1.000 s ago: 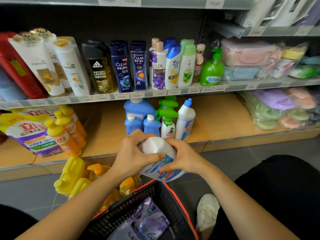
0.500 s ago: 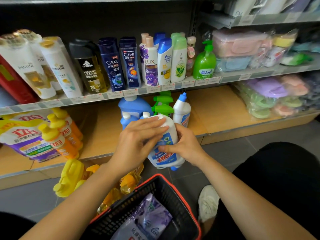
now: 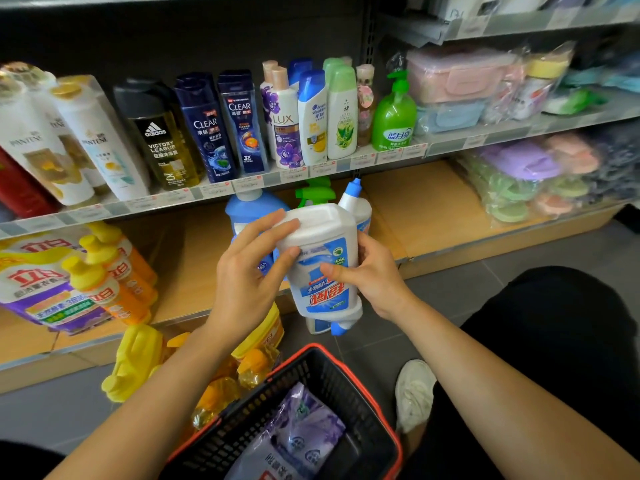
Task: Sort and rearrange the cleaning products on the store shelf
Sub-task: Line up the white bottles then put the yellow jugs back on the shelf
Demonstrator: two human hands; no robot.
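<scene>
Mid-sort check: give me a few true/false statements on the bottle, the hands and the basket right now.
1. The left hand and right hand both hold the white cleaner bottle. True.
2. That bottle is upright. False: it is inverted, blue cap pointing down.
3. The shopping basket contains a purple pouch. True.
4. The green pump bottle stands on the lower shelf. False: it stands on the upper shelf.

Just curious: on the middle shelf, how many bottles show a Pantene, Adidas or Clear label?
Pantene bottles: 3
Adidas bottle: 1
Clear bottles: 2
Total: 6
</scene>
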